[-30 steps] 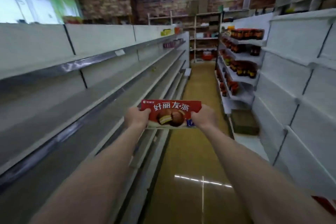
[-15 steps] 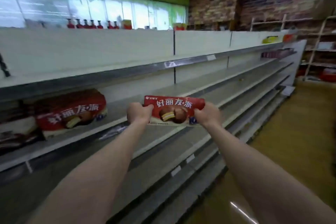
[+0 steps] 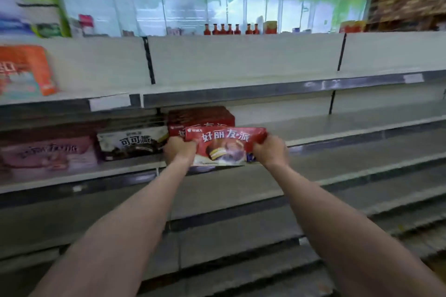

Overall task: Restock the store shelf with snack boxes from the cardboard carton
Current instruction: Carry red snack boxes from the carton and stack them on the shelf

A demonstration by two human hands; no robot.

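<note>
Red box (image 3: pixel 226 146) sits gripped at both ends, my left hand (image 3: pixel 179 150) and right hand (image 3: pixel 270 152) curled round it, just in front of the shelf (image 3: pixel 337 128), overlapping a stocked red box (image 3: pixel 200 117).

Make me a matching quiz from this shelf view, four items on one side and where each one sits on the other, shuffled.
Column one:
1. red snack box
2. black-and-white box
3. red-capped bottles
4. orange package

Column two:
A. top of the shelving unit
B. upper shelf, far left
C. gripped at both ends by the left hand and right hand
D. standing on the shelf, left of the hands

Pairs: 1-C, 2-D, 3-A, 4-B
</note>
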